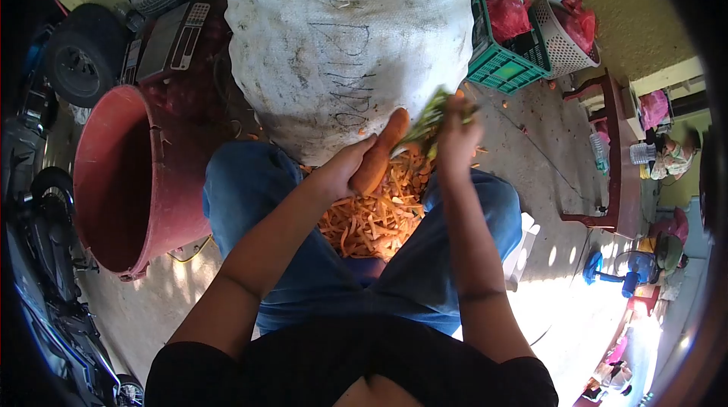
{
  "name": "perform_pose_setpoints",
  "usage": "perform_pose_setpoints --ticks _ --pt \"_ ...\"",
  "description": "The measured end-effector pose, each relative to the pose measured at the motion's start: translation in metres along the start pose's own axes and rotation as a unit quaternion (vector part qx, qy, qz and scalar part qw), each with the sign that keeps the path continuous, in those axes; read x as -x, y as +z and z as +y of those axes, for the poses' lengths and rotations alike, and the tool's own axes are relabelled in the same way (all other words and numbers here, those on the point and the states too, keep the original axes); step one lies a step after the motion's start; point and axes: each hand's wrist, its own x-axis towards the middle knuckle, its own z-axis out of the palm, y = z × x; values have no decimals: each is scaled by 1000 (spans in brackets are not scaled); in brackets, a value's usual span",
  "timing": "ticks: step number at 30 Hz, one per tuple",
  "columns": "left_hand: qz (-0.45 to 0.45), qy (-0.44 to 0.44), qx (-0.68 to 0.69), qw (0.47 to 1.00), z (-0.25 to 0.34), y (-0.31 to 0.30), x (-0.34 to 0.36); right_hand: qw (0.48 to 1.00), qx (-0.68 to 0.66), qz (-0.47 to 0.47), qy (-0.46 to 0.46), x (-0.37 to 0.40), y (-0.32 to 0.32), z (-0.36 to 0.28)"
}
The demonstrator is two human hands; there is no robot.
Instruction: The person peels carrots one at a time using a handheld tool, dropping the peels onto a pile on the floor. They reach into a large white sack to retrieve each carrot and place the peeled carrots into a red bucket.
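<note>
In the head view, the left hand [345,168] is gripping the carrot [384,150] near the middle of the scene, its upper end leaning toward one o'clock. At two o'clock from it, the right hand [459,138] is closing around a green tool [431,125]; blur is hiding the edge, so I cannot tell whether it is touching the carrot.

Doing this well, I'd judge, is a matter of holding the carrot firmly low down, keeping the left fingers out of the tool's path and making light, even strokes above the peels [371,232]. These are heaping at six o'clock below it, between the knees of the jeans [246,187].

A bulging white sack [341,50] is standing at twelve on the grey floor [519,153]. A red bin [178,172] is gaping at nine, a tyre [106,35] is leaning at ten, and a green crate [500,69] is sitting at one. Toward four, a blue fan [631,284] is standing near glaring sunlight.
</note>
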Motion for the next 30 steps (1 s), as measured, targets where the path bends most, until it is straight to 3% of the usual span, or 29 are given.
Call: perform_pose_setpoints --ticks 1,2,3,7,9,10,12,13,14,16,17,19,20,21,22,24,25,28,30 --pt "34 14 36 999 -1 1 -4 995 48 -70 45 14 8 -2" --pt "67 28 72 995 -1 3 -7 989 40 -136 -27 29 14 -10" --pt "125 26 1 992 9 25 9 983 36 -144 -109 41 23 -14" --pt "35 42 89 995 5 22 13 982 113 -152 -14 35 30 -3" --pt "93 -42 -46 994 11 31 21 988 136 -31 -61 16 21 5" --pt "90 -42 -45 994 7 29 21 974 197 38 -106 -6 12 27" --pt "48 -25 -102 993 -7 24 25 945 272 182 -3 -44 -17 22" --pt "-2 -31 -120 992 -3 30 34 920 299 242 -70 -59 -34 36" --pt "-2 -31 -121 992 -2 32 36 930 261 257 -14 -71 -48 52" --pt "11 1 -71 997 -3 36 35 965 124 230 38 -69 -52 47" --pt "9 1 -105 994 0 30 32 965 126 229 36 -64 -48 46" --pt "1 -13 -76 997 8 24 24 990 60 125 -7 -40 -22 36" --pt "-4 -29 -53 998 11 22 24 996 31 87 18 -27 -9 33" --pt "77 -43 -3 996 10 27 19 999 1 9 54 -13 0 29" --pt "80 -42 -4 996 9 27 16 993 -12 -19 113 5 10 6" --pt "107 50 49 992 2 16 3 992 38 -117 20 26 22 -3" --pt "49 57 68 995 -1 7 -1 990 76 -110 -34 35 27 -13" --pt "31 20 110 993 1 21 13 984 126 -122 17 36 31 -6" --pt "55 -7 48 997 6 28 18 983 173 -54 -5 20 23 2"
